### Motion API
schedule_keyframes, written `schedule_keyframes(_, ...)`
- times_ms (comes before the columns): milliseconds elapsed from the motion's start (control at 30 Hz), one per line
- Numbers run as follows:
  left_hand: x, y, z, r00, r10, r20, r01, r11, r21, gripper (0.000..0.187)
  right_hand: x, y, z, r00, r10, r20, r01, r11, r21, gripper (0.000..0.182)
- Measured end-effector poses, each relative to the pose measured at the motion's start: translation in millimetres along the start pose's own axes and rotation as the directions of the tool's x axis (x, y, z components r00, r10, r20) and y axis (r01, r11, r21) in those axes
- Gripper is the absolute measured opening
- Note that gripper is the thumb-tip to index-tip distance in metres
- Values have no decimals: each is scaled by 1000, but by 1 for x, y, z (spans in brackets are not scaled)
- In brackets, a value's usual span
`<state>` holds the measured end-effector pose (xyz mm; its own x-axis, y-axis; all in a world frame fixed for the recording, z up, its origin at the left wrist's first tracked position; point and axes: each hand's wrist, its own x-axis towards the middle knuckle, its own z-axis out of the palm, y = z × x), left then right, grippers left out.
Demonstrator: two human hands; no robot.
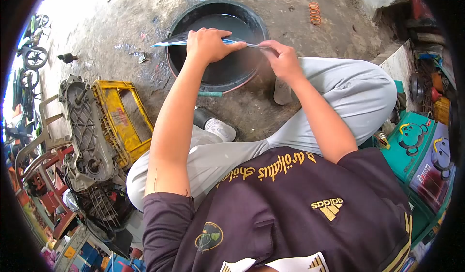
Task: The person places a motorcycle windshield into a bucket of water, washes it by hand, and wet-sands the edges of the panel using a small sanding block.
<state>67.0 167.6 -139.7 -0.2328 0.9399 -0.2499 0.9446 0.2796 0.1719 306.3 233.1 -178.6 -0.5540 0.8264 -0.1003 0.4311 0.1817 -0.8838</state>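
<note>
My left hand (208,44) is closed over the middle of a long, thin, flat plastic piece (169,43), dark and see-through with a blue and white edge, its thumb pointing right. At the piece's narrow right end, my right hand (282,59) pinches it between thumb and fingers. Both hands hold it level over a round black basin (261,27) of dark liquid that stands on the floor between my feet. A short teal strip (209,94) shows at the basin's near rim.
An orange coil spring (315,13) lies on the concrete beyond the basin. To my left stand a yellow crate (121,112) and a metal engine casing (85,127). A teal box (407,136) with cartoon pictures is close on my right. Bicycles (35,59) line the far left.
</note>
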Motion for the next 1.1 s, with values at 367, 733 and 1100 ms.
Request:
schedule_keyframes(367,-3,2,-8,999,-5,47,6,1000,-11,79,6,1,0,945,-327,-1,326,940,-98,18)
schedule_keyframes(733,-3,0,2,1000,-3,16,3,1000,-2,81,4,10,-8,961,-278,-5,276,955,-105,16)
schedule_keyframes(1100,-5,-2,2,998,23,-51,-23,1000,-2,78,5,10,-11,973,-232,-5,230,969,-94,18)
